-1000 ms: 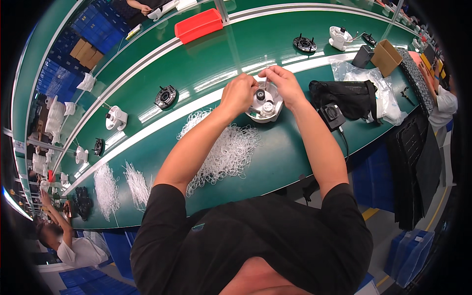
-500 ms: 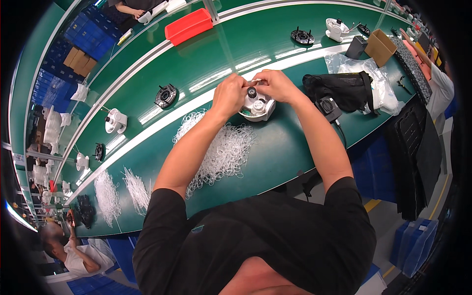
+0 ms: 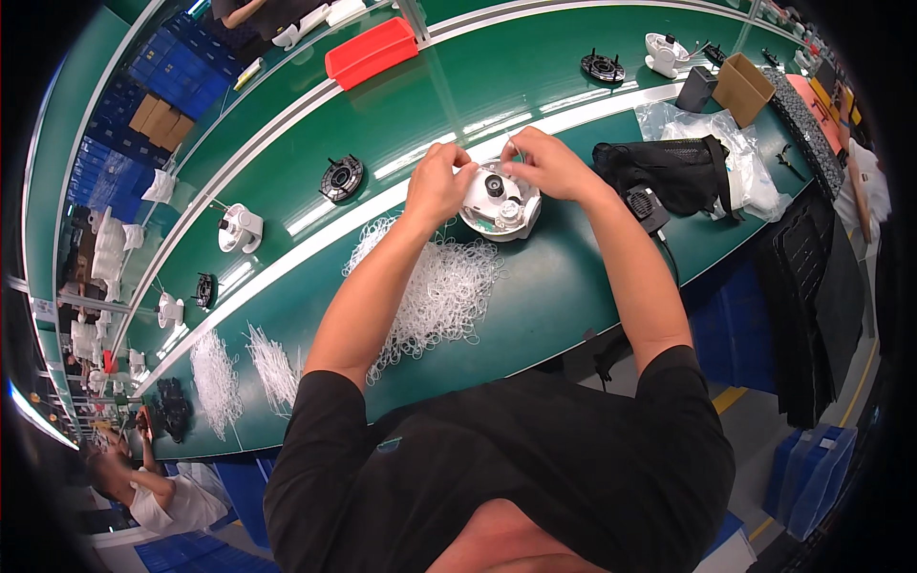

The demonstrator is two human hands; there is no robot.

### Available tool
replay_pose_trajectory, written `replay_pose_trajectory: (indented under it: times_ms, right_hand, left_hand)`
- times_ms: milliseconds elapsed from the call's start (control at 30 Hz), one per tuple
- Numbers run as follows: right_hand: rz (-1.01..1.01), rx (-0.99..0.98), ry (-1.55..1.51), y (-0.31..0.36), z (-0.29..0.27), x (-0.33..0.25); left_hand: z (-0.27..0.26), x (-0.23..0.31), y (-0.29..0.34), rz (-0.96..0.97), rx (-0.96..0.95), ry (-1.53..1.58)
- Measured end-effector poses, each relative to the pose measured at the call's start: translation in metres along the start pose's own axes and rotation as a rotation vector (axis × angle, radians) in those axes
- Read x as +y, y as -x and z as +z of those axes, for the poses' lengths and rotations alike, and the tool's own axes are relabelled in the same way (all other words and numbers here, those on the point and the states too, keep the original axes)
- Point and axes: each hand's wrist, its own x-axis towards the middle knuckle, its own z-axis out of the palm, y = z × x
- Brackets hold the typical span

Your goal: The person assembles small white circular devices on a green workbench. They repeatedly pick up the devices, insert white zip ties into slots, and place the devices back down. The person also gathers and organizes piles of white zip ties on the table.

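Observation:
A round white plastic housing [image 3: 499, 229] stands on the green bench with its inside facing up. A black cylindrical part [image 3: 494, 186] rises in its middle, beside a small round white part. My left hand [image 3: 440, 186] is at the housing's left rim, its fingers curled and thumb against the index finger; what they grip, if anything, is hidden. On the far right side of the rim, my right hand [image 3: 548, 168] pinches with thumb and finger. A thin pale strand seems to show at its fingertips, too small to name. Left of the housing lies a heap of white looped ties [image 3: 435, 296].
Along the belt [image 3: 401, 124] behind stand black round bases [image 3: 341, 179] and white housings [image 3: 240, 229]. A red bin [image 3: 373, 53] sits farther back. To the right lie a black mesh bag [image 3: 664, 174], a small black fan [image 3: 645, 207] and an open carton [image 3: 743, 91]. Co-workers sit at both sides.
My hands have drawn apart over the housing, the left to the left and the right slightly up. More of the black cylindrical part shows between them. The whole view has shifted slightly.

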Motion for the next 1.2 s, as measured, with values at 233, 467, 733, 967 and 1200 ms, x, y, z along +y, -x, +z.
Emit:
replay_pose_trajectory:
  times_ms: [233, 467, 733, 967, 1200]
  right_hand:
    - [0.259, 0.527, -0.417, 0.015, 0.024, 0.050]
    - [0.229, 0.492, -0.173, 0.019, 0.041, 0.057]
    - [0.246, 0.418, -0.208, 0.021, 0.037, 0.061]
    - [0.230, 0.383, -0.170, 0.019, 0.040, 0.056]
    - [0.219, 0.359, -0.139, 0.022, 0.043, 0.057]
  left_hand:
    - [-0.015, -0.014, -0.003, -0.471, -0.554, 0.641]
    - [0.004, -0.053, -0.078, -0.626, -0.081, 0.789]
    - [0.013, -0.061, -0.080, -0.645, 0.021, 0.658]
    - [-0.027, -0.024, 0.022, -0.206, -0.553, -0.148]
    - [-0.016, -0.021, 0.042, -0.145, -0.473, -0.305]
